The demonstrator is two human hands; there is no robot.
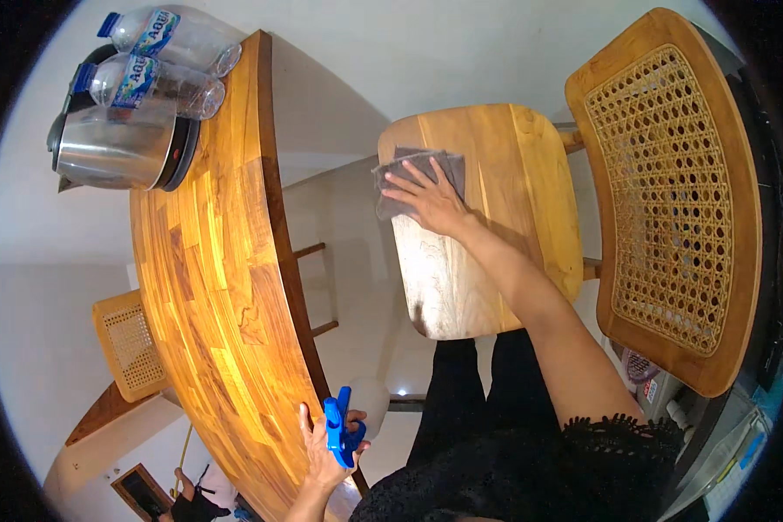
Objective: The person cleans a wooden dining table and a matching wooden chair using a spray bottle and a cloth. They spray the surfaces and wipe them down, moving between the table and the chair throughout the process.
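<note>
My right hand [437,205] lies flat with spread fingers on a grey-brown cloth [454,167]. The cloth rests at the far left corner of a wooden chair seat [535,204], partly folded under the palm. Lower down, beside the table's edge, my left hand [324,459] is wrapped round a spray bottle [343,428] with a blue trigger head. Its pale body is partly seen against the floor. The chair's woven cane backrest [665,191] rises on the right.
A long wooden table [222,278] runs along the left, its edge near my left hand. On its far end stand a steel kettle [117,148] and two plastic bottles [161,78]. Another cane chair [132,344] is beyond the table. A person [198,505] holds a yellow pole at lower left.
</note>
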